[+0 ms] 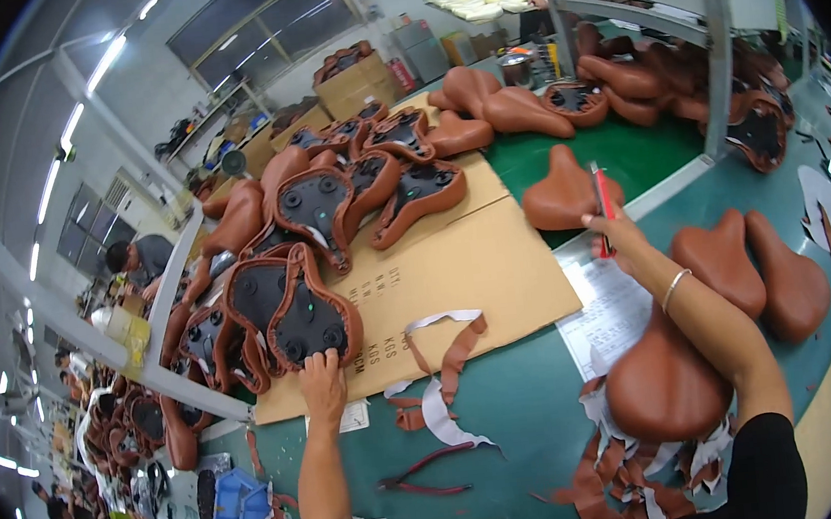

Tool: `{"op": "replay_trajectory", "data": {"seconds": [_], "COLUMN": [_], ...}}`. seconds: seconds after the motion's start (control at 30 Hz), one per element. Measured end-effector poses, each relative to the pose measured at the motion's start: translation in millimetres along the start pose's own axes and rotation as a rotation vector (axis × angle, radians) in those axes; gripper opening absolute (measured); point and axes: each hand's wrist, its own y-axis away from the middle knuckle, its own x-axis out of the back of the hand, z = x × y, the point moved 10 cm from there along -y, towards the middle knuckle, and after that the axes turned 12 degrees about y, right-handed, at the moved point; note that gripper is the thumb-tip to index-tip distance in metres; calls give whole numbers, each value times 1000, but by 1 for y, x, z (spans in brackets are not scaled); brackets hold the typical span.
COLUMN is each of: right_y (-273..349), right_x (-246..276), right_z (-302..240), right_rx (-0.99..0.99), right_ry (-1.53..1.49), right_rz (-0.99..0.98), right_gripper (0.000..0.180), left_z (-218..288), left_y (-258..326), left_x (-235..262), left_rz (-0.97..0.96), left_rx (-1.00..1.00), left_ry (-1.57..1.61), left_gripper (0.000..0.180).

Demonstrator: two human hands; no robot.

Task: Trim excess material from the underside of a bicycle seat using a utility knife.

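My left hand [324, 386] is closed on the near rim of a brown bicycle saddle [313, 314], its fingers hooked over the edge. The saddle lies underside up, showing a black base, at the front of a pile of similar saddles on flattened cardboard [466, 265]. In my right hand [618, 230] is a red utility knife [603, 203], held upright. Just beyond that hand, a brown saddle [561, 190] rests top side up on a green surface. Below my right forearm sits another saddle [667, 380], also top up.
Brown and white trimmed strips [456, 366] lie on the cardboard's front edge. Red-handled pincers [431, 473] lie on the green table [518, 495]. Offcuts [617, 480] heap at the lower right. A blue bin [242, 506] stands lower left. Metal posts [715, 40] rise around the bench.
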Motion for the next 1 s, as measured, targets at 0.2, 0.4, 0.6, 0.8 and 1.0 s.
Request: {"op": "replay_trajectory", "data": {"seconds": [0.2, 0.4, 0.6, 0.8, 1.0], "right_y": [-42, -37, 27, 211, 406], "right_x": [9, 9, -58, -151, -179], "right_z": [-19, -19, -56, -116, -20], "right_rx": [228, 206, 240, 1212, 1525], "right_ry": [-263, -324, -260, 840, 1272], "right_rz": [291, 213, -29, -164, -756], "right_gripper": [51, 44, 43, 39, 39], "left_z": [-70, -242, -208, 53, 196], "left_y": [2, 6, 23, 48, 133], "left_x": [37, 54, 77, 4, 58], "left_rz": [97, 164, 690, -34, -120], "left_rx": [174, 894, 689, 1070, 1461], "left_ry": [-25, 102, 207, 1817, 2173], "left_gripper": [36, 49, 50, 51, 54]}}
